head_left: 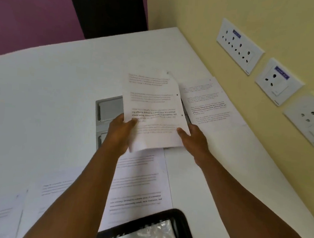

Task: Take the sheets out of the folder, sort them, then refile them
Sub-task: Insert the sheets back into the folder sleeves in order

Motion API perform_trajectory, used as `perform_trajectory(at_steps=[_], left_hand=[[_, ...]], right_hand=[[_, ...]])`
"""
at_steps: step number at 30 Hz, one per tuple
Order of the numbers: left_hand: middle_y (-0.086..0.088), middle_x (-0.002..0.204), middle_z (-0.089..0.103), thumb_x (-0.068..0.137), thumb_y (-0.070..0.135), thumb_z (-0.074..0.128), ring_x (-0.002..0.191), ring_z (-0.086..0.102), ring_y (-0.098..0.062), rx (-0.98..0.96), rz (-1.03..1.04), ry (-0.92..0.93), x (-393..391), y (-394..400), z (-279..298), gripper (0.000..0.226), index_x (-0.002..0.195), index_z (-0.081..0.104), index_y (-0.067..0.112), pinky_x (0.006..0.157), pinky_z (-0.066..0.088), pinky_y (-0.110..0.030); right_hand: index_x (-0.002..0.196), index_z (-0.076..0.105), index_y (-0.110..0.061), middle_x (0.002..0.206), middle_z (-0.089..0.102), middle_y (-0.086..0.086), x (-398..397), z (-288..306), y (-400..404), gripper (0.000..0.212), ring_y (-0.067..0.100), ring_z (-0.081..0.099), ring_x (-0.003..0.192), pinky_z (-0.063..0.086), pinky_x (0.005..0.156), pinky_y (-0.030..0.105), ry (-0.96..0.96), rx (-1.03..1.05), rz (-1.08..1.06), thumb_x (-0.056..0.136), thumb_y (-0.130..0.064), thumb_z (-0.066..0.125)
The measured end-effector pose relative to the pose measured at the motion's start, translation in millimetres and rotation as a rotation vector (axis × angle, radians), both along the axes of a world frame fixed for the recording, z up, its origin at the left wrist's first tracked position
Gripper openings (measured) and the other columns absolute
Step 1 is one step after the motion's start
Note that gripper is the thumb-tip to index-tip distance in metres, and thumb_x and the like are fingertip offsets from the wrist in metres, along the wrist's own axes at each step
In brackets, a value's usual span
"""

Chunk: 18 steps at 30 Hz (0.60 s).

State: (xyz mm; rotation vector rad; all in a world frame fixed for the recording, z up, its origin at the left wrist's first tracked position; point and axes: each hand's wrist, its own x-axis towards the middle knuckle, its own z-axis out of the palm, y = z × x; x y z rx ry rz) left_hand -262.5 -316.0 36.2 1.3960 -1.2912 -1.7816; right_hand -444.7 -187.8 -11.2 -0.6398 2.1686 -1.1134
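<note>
- We've got a printed sheet [154, 109] held up above the middle of the white desk [42, 101]. It has blocks of text, one paragraph in bold, and punch holes down its right edge. It may be more than one sheet, we can't tell.
- Left hand [121, 128] pinches its lower left edge, thumb on top over the text, fingers behind.
- Right hand [194, 138] grips the lower right corner, thumb on the face of the paper, the rest tucked under.
- Both forearms reach forward from the near edge of the desk.
- The folder [150, 230], black-rimmed with shiny clear sleeves, lies open at the near edge between the arms.
- More printed sheets lie flat on the desk: one [209, 102] by the right edge near the wall, one [140, 182] just below the hands, others [16, 202] at the near left.
- A grey cable hatch [108, 110] set into the desk is partly hidden by the held sheet.
- Wall sockets [239, 46] sit on the yellow wall to the right.
</note>
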Motion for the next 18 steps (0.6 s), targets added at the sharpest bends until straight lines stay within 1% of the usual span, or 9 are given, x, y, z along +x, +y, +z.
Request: perform_trajectory(at_steps=[1, 2, 5, 8, 10, 11, 12, 15, 18], left_hand=[[-0.003, 0.112, 0.071, 0.094, 0.009, 0.06, 0.099, 0.07, -0.024, 0.019, -0.006, 0.027, 15, 11, 4, 0.027, 0.119, 0.063, 0.018, 0.089, 0.055, -0.047], [-0.004, 0.112, 0.071, 0.094, 0.007, 0.059, 0.099, 0.07, -0.025, 0.035, -0.017, 0.049, 29, 24, 8, 0.027, 0.118, 0.063, 0.017, 0.09, 0.055, -0.048], [-0.007, 0.11, 0.072, 0.093, 0.006, 0.059, 0.099, 0.07, -0.028, 0.091, -0.047, 0.055, 69, 66, 13, 0.027, 0.117, 0.063, 0.016, 0.09, 0.054, -0.051], [-0.01, 0.111, 0.072, 0.093, 0.008, 0.06, 0.1, 0.069, -0.031, 0.135, -0.082, 0.019, 105, 112, 9, 0.028, 0.119, 0.063, 0.016, 0.09, 0.053, -0.054], [-0.013, 0.113, 0.07, 0.093, 0.008, 0.059, 0.102, 0.068, -0.034, 0.16, -0.111, 0.033, 126, 143, 6, 0.028, 0.121, 0.063, 0.014, 0.092, 0.051, -0.056], [-0.014, 0.114, 0.07, 0.093, 0.009, 0.06, 0.103, 0.067, -0.035, 0.17, -0.125, 0.037, 137, 157, 5, 0.029, 0.122, 0.062, 0.012, 0.092, 0.05, -0.057], [-0.015, 0.116, 0.069, 0.093, 0.009, 0.06, 0.104, 0.067, -0.036, 0.174, -0.138, 0.035, 146, 171, 4, 0.03, 0.123, 0.062, 0.012, 0.093, 0.05, -0.058], [-0.014, 0.114, 0.07, 0.091, 0.007, 0.061, 0.103, 0.068, -0.034, 0.174, -0.143, 0.004, 171, 209, 3, 0.029, 0.12, 0.063, 0.009, 0.094, 0.051, -0.055], [-0.011, 0.108, 0.073, 0.091, 0.002, 0.06, 0.099, 0.069, -0.032, 0.177, -0.145, -0.041, 188, 245, 4, 0.024, 0.113, 0.067, 0.009, 0.091, 0.053, -0.05]], right_hand=[[0.12, 0.058, -0.021, 0.111, 0.066, -0.008, 3, 8, 9, 0.036, 0.008, 0.062, 0.096, 0.049, 0.072, 0.022, -0.068, -0.016, 0.014, 0.091, -0.042, 0.061], [0.114, 0.06, -0.022, 0.106, 0.067, -0.011, 7, 15, 19, 0.029, 0.005, 0.062, 0.09, 0.049, 0.069, 0.02, -0.134, -0.035, 0.036, 0.091, -0.04, 0.062], [0.106, 0.066, -0.019, 0.102, 0.073, -0.004, 27, 31, 52, 0.021, 0.012, 0.07, 0.088, 0.056, 0.075, 0.027, -0.306, -0.106, 0.06, 0.09, -0.032, 0.066], [0.105, 0.068, -0.017, 0.099, 0.075, 0.0, 54, 39, 91, 0.02, 0.017, 0.073, 0.086, 0.058, 0.076, 0.032, -0.431, -0.148, 0.059, 0.089, -0.029, 0.069], [0.105, 0.069, -0.018, 0.096, 0.076, 0.0, 71, 40, 117, 0.019, 0.019, 0.073, 0.087, 0.059, 0.081, 0.038, -0.458, -0.154, 0.052, 0.089, -0.029, 0.069], [0.104, 0.07, -0.019, 0.095, 0.076, -0.001, 80, 41, 130, 0.018, 0.019, 0.073, 0.086, 0.059, 0.081, 0.039, -0.462, -0.15, 0.047, 0.089, -0.029, 0.069], [0.102, 0.07, -0.02, 0.094, 0.076, -0.001, 89, 42, 143, 0.016, 0.018, 0.073, 0.085, 0.059, 0.078, 0.037, -0.47, -0.149, 0.038, 0.089, -0.028, 0.069], [0.099, 0.071, -0.019, 0.09, 0.076, -0.002, 111, 42, 178, 0.012, 0.015, 0.073, 0.079, 0.055, 0.063, 0.026, -0.454, -0.128, 0.032, 0.087, -0.023, 0.071], [0.095, 0.072, -0.018, 0.089, 0.076, -0.003, 129, 38, 213, 0.008, 0.014, 0.073, 0.077, 0.056, 0.065, 0.025, -0.375, -0.084, 0.063, 0.088, -0.019, 0.071]])
